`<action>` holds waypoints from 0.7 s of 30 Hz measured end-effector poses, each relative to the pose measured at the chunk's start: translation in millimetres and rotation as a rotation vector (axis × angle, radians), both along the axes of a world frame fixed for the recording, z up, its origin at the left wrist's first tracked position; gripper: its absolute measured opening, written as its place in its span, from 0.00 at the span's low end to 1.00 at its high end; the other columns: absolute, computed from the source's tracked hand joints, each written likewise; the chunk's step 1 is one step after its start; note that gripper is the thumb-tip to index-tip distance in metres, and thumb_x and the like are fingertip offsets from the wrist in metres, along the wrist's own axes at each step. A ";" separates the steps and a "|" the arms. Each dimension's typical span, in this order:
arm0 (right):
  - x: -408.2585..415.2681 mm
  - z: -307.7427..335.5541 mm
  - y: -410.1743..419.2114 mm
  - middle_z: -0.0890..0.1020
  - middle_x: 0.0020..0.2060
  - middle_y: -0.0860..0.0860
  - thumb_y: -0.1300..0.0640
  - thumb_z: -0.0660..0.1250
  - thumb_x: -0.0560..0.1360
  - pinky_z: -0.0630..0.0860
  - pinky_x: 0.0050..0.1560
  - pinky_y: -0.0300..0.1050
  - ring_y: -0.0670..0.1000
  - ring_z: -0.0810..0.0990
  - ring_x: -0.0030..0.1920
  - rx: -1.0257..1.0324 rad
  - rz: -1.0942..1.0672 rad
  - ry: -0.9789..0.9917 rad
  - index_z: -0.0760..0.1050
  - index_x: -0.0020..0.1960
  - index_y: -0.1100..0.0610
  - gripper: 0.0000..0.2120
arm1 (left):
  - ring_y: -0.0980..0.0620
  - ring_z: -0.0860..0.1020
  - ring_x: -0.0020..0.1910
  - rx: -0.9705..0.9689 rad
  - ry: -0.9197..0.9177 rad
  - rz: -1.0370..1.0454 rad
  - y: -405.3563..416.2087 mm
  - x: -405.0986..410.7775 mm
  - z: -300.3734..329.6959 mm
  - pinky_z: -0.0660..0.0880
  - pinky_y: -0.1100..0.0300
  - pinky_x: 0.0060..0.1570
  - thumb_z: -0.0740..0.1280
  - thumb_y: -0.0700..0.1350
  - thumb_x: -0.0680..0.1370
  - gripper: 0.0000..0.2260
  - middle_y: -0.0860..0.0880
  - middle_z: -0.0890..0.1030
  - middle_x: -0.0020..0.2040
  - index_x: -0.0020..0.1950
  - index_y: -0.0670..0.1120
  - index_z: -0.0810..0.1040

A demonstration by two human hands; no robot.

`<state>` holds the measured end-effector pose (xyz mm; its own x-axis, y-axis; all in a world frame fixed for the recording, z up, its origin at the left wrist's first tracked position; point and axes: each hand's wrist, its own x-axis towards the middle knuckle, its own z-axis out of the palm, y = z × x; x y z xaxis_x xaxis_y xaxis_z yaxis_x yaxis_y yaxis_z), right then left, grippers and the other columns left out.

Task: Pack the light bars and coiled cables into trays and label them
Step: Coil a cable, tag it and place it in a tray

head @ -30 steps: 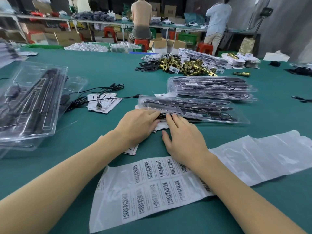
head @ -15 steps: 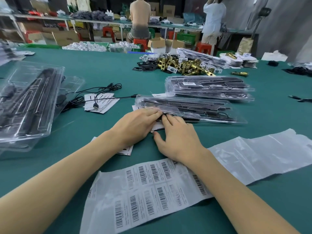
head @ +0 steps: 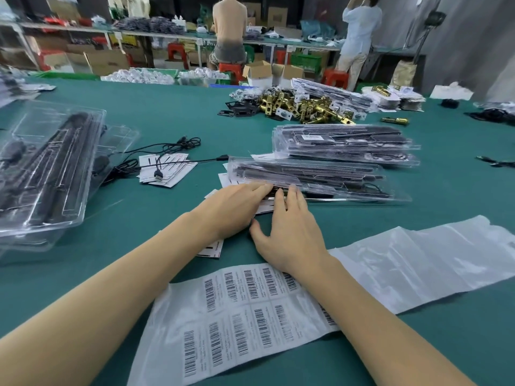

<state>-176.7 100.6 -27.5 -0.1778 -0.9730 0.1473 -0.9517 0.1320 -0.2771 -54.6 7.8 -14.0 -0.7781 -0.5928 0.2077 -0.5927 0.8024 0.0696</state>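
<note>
Pressing down, left hand (head: 237, 207) and right hand (head: 289, 232) lay straight fingers (head: 292, 194) on the clear plastic clamshell tray of black light bars (head: 312, 178). Uneven pressure could pop the lid or skid it across the green surface (head: 172, 107).

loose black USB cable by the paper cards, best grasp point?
Grip the USB cable at its plug, from above. The plug is the one rigid part and lies flat on the paper cards with bare paper around it; the rest is slack loops that would trail.

Barcodes on label sheet (head: 245, 316), their small print too blurred to read
</note>
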 end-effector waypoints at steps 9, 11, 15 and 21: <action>-10.9 3.3 -3.6 0.62 0.79 0.51 0.35 0.57 0.76 0.59 0.75 0.48 0.52 0.56 0.78 -0.036 -0.009 0.055 0.57 0.80 0.58 0.40 | 0.45 0.76 0.64 -0.012 0.080 0.019 2.5 -3.9 -4.4 0.72 0.51 0.60 0.59 0.37 0.79 0.19 0.48 0.78 0.67 0.70 0.44 0.73; -12.0 2.9 -2.4 0.61 0.79 0.51 0.36 0.56 0.77 0.58 0.75 0.48 0.52 0.56 0.78 -0.031 0.002 0.071 0.56 0.80 0.58 0.39 | 0.44 0.76 0.63 -0.028 0.065 0.049 3.4 -5.2 -4.5 0.72 0.49 0.59 0.60 0.38 0.78 0.18 0.48 0.79 0.66 0.69 0.44 0.74; -11.3 0.8 -2.4 0.60 0.80 0.52 0.36 0.53 0.78 0.58 0.75 0.49 0.51 0.55 0.78 -0.026 -0.005 0.123 0.55 0.81 0.57 0.37 | 0.48 0.70 0.69 -0.047 0.053 0.078 6.6 -9.2 -6.0 0.70 0.54 0.64 0.59 0.39 0.80 0.21 0.52 0.74 0.71 0.74 0.46 0.69; -12.0 1.2 -3.0 0.62 0.78 0.51 0.35 0.53 0.78 0.61 0.73 0.50 0.52 0.58 0.77 -0.039 -0.013 0.134 0.59 0.79 0.55 0.35 | 0.47 0.73 0.64 -0.049 0.058 0.142 10.3 -11.8 -7.1 0.74 0.50 0.58 0.59 0.37 0.80 0.18 0.53 0.76 0.67 0.70 0.47 0.70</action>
